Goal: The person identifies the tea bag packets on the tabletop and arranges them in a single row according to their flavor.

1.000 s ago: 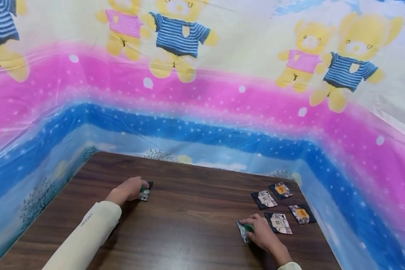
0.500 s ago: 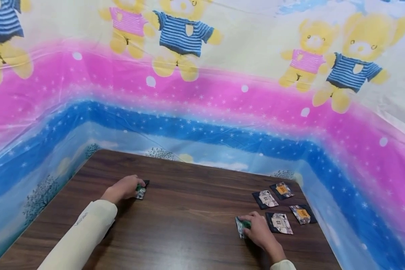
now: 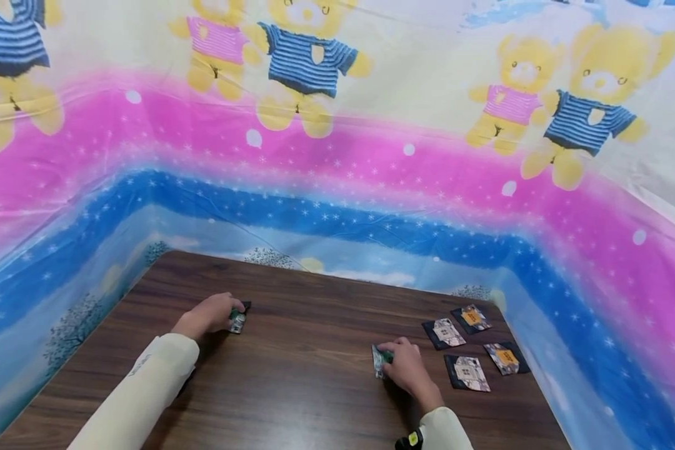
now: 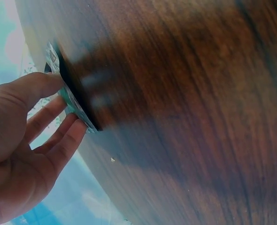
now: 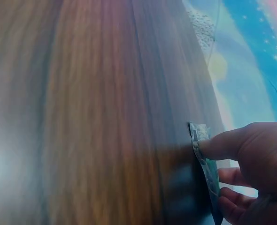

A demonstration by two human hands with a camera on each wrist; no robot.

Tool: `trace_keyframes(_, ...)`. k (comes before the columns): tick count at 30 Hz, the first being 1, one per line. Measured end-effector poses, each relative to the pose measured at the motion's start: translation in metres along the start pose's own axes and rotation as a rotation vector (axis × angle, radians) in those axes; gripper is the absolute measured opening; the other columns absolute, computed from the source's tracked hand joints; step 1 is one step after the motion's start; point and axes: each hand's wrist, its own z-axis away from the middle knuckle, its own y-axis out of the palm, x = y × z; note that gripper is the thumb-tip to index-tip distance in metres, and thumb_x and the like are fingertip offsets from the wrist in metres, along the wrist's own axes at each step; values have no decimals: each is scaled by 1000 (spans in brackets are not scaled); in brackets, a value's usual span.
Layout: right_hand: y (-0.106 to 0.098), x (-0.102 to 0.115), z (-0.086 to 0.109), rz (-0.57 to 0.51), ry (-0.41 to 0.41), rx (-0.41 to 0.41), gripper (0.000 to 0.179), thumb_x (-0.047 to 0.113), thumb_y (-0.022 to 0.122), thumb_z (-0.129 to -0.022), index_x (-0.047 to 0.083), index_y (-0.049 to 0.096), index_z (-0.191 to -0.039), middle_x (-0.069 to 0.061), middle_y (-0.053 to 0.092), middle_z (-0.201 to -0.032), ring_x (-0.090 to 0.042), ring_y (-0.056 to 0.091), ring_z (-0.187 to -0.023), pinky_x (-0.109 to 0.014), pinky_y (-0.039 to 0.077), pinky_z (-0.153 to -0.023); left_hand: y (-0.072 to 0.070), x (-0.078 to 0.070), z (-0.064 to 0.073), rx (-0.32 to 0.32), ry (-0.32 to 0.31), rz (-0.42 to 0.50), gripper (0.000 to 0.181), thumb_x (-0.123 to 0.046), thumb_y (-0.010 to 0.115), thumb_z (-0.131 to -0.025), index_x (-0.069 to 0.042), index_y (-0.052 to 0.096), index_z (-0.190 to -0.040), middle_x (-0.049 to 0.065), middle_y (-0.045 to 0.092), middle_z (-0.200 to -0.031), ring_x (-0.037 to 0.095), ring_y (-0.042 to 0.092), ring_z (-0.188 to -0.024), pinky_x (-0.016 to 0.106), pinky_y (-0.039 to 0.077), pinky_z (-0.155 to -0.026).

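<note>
In the head view my left hand [image 3: 209, 315] grips a small foil sachet [image 3: 237, 322], green and silver with a dark end, at the left part of the table. The left wrist view shows thumb and fingers at the sachet's edges [image 4: 74, 102], its flat side close over the wood. Right of the middle, my right hand [image 3: 409, 370] pinches a similar green-and-silver sachet [image 3: 378, 362] by its edges. Seen from the right wrist, that sachet [image 5: 205, 161] is tilted, with my thumb near one end. Both hands partly cover the sachets' fronts.
Two black-edged sachets with pale labels [image 3: 444, 333] and two with orange labels [image 3: 472, 318] lie at the right of the brown wooden table [image 3: 298, 387]. A printed bear curtain [image 3: 337, 162] surrounds the table's far and side edges.
My right hand has carried its sachet to the left and farther from me, away from the black-edged sachets. My left hand has shifted slightly left with its sachet, then stayed nearly still.
</note>
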Motion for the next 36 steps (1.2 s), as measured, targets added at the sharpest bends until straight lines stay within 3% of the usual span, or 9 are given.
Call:
trace_keyframes(11, 18, 50, -27, -17, -64, 8, 36, 17, 79, -86, 17, 74, -122, -16, 61, -125, -31, 52, -104, -47, 44, -88, -1, -1, 1, 3, -13, 2, 36, 1, 71, -87, -5, 70, -123, 27, 59, -128, 40, 62, -113, 47, 55, -90)
trace_keyframes(18, 32, 87, -44, -18, -143, -35, 35, 20, 78, -87, 15, 75, -122, -16, 64, -119, -29, 54, -102, -43, 40, -87, -1, -1, 0, 12, -31, 3, 36, -1, 72, -89, -5, 69, -125, 29, 58, -132, 42, 61, -118, 50, 53, -95)
trace_keyframes(28, 48, 142, -58, -12, -153, -23, 34, 20, 76, -89, 16, 75, -123, -17, 64, -120, -29, 53, -103, -42, 39, -86, -1, 2, -4, 17, -36, 29, 38, 0, 72, -87, -6, 70, -124, 25, 59, -128, 35, 63, -108, 46, 54, -89)
trace_keyframes(36, 63, 190, -61, -40, -109, -38, 34, 21, 74, -91, 18, 75, -125, -15, 61, -124, -29, 48, -98, -42, 47, -82, 2, 3, -3, 11, -36, 60, 37, 1, 72, -86, -7, 71, -122, 20, 61, -123, 29, 62, -100, 44, 54, -86)
